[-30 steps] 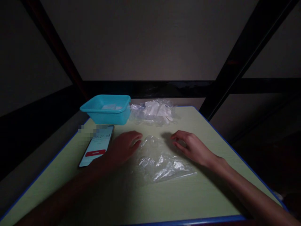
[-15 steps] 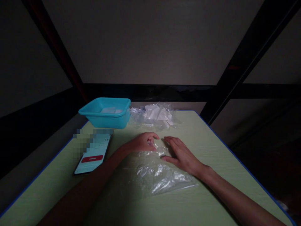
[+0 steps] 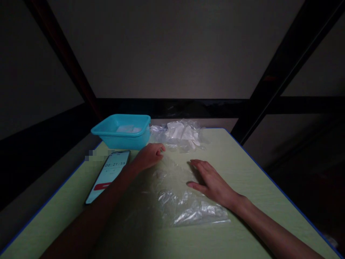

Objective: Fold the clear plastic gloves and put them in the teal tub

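Note:
A clear plastic bag (image 3: 185, 210) lies crinkled on the table in front of me, its near edge shiny. My left hand (image 3: 149, 156) is closed in a pinch on the far left part of the bag, holding it a little stretched out. My right hand (image 3: 211, 181) rests palm down along the bag's right side, fingers extended and thumb apart. Nothing is gripped in it. Whether its palm presses on the film cannot be made out.
A turquoise plastic basin (image 3: 125, 140) with white items inside stands at the back left. Beside it lies a pile of clear plastic with white pieces (image 3: 182, 133). A phone (image 3: 110, 174) showing a timer lies left of my left forearm on the pale green table (image 3: 250, 201).
My left hand has moved left and away from me, drawing the far part of the bag out flatter. My right hand has stayed almost in place.

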`<state>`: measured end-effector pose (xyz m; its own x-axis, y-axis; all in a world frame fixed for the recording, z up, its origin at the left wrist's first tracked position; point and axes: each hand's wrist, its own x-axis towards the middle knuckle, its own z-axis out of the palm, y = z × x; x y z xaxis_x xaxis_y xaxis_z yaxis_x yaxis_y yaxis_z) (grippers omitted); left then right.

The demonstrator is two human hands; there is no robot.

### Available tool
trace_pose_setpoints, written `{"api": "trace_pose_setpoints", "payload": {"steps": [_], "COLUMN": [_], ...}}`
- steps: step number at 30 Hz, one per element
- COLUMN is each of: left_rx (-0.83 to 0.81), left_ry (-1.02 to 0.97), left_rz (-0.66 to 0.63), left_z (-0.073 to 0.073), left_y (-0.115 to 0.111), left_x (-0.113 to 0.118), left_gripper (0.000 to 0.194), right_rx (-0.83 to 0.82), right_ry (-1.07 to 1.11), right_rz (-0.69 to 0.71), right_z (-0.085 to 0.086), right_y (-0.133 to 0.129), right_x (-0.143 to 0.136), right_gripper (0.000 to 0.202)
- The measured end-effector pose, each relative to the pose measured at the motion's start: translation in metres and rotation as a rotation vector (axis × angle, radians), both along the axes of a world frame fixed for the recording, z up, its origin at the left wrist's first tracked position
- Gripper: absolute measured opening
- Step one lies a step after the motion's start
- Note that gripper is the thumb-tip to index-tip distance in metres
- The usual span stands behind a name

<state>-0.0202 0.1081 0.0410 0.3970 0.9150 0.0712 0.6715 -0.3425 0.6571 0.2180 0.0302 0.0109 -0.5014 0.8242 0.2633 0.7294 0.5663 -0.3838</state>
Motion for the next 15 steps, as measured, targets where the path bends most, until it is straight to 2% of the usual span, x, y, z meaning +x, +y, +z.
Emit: {"api": "trace_pose_setpoints", "payload": {"steps": [2,8,15], "left_rx": [-0.030,-0.248,-0.298], "left_ry": [0.001,-0.025,-0.109], "left_rz": [0.002,-0.113,-0.062], "left_z": [-0.003,-0.009,-0.012], "left_y": [-0.005,-0.024,-0.024], "left_x": [-0.002,-0.013,-0.021], "left_gripper": [0.017,0.021,0.022], "right_rx": [0.025,0.032,0.009], "right_ry": [0.010,-0.020,-0.023], "right_rz": [-0.004,-0.006,0.002], "right_z": [-0.003,-0.006,-0.003], "right_y": [0.000,-0.001,-0.001], "right_x": [0.001,0.002,0.003], "right_gripper": [0.053,0.050,0.049]}}
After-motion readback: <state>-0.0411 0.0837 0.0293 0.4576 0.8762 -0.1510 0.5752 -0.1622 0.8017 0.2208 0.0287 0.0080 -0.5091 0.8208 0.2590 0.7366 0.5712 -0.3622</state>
